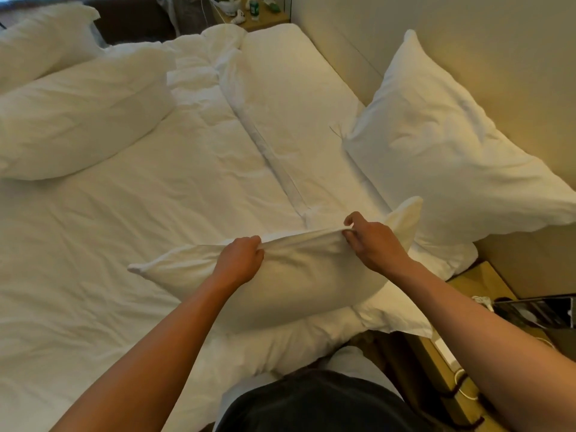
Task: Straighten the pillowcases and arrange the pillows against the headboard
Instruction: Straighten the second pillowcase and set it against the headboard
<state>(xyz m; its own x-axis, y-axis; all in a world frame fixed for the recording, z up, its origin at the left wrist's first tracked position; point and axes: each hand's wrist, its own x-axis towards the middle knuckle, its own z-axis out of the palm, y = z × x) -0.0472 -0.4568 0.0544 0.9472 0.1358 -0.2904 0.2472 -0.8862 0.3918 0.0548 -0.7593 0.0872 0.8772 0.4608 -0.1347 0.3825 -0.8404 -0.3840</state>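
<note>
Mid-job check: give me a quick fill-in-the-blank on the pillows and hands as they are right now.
1. Both hands pinch the top edge of the near ____.
2. The left hand and right hand grip the same pillow, so ____ hand is free.
3. One pillow leans against the ____ on the right.

Missing words: pillow; neither; headboard

Two bare forearms enter from the lower edge of the head view, uncovered from elbow to wrist; no sleeve cuff reaches either one. The left hand [241, 260] and the right hand [371, 241] are both bare and ungloved. No ring, watch or band shows on the visible fingers or wrists. At the bottom centre the dark charcoal fabric garment [314, 403] covers the torso. Its surface is plain and matte, with soft folds. A strip of white fabric [352, 358] lies along its upper edge.
</note>
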